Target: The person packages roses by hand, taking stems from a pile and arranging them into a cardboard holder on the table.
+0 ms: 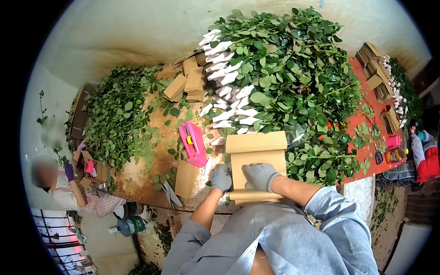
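Observation:
A ribbed brown cardboard sheet (238,166) lies in front of me at the table's edge, its far end standing up as a corrugated flap (256,142). My right hand (261,176), in a grey glove, rests flat on the sheet's middle with its fingers pointing left. Beside the sheet's left edge is my left hand (221,178), also gloved in grey; its fingers are partly hidden, so its grip is unclear. A pink tape dispenser (193,144) stands to the left. Scissors (171,195) and a small cardboard piece (186,180) lie nearer me.
Leafy stems (293,68) with white-wrapped heads (224,82) are piled at the back. Folded cardboard (195,82) sits behind the dispenser. More foliage (121,114) covers the left. A co-worker (68,188) is at far left, another person's sleeve (418,151) at far right.

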{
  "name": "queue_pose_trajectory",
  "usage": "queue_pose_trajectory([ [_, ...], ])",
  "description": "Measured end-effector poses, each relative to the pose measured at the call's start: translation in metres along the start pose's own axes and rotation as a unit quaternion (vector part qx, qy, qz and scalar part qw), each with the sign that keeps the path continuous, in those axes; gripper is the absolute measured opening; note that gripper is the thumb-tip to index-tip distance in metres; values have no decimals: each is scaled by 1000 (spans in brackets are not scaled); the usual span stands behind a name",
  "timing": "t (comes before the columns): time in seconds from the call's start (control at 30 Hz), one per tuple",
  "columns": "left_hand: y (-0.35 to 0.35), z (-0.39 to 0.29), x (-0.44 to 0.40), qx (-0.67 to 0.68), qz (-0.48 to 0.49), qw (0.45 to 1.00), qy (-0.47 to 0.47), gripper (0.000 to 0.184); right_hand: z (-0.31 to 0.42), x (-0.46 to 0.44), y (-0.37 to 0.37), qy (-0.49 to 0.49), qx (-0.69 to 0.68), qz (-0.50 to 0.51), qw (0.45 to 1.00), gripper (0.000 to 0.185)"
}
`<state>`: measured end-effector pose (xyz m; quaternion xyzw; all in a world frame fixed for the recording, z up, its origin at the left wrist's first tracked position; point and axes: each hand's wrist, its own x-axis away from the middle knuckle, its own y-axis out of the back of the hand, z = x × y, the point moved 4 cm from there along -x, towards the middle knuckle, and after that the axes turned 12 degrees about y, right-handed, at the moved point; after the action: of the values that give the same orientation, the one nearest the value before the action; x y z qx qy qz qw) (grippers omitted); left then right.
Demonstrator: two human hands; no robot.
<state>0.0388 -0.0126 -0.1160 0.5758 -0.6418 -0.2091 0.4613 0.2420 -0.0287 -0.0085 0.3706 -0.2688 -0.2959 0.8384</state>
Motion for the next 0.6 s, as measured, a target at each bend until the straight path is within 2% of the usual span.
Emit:
queue_pose_trajectory([
  [0.03, 1, 6, 2, -3, -2, 1000, 2, 22, -1, 0, -1, -4, -2, 7, 1000, 40],
  [0.1, 16, 16, 7, 74, -62, 995, 5, 30, -2, -2, -3, -7, -5, 15, 1000, 40],
  [0.13, 21, 29, 5, 44, -79, 996, 4, 40, -4, -3, -5, -11, 0, 17, 1000, 45],
  [0.17, 28, 27, 7, 44, -79, 996, 5, 40, -5, -3, -6, -16, 6, 20, 1000, 49],
  [0.23, 47, 27, 19, 61, -106, 990, 76, 50, -2, -2, -2, -14, 10, 26, 1000, 49],
  [0.27, 41, 38, 15, 41, -117, 990, 69, 60, 0, -2, 0, -13, 15, 30, 999, 49],
  [0.3, 37, 46, 8, 43, -119, 989, 71, 60, 2, -2, 1, -11, 17, 31, 999, 49],
  [0.37, 31, 54, -2, -62, -88, 988, 114, 54, 3, 0, 4, -15, 21, 29, 999, 47],
  [0.4, 34, 52, -4, -59, -88, 988, 114, 54, 3, -1, 4, -16, 24, 30, 999, 47],
  [0.47, 41, 44, -1, -9, -47, 994, 103, 42, 1, 0, 2, -11, 16, 23, 1000, 46],
  [0.5, 55, 33, 12, -6, -46, 994, 104, 42, 1, 1, 2, -12, 18, 26, 999, 46],
  [0.57, 84, 15, 40, 90, -12, 992, 91, 29, 2, 0, 2, -8, 12, 20, 1000, 46],
  [0.6, 81, 37, 47, 87, -29, 994, 60, 30, 3, 0, 2, -5, 13, 22, 1000, 46],
])
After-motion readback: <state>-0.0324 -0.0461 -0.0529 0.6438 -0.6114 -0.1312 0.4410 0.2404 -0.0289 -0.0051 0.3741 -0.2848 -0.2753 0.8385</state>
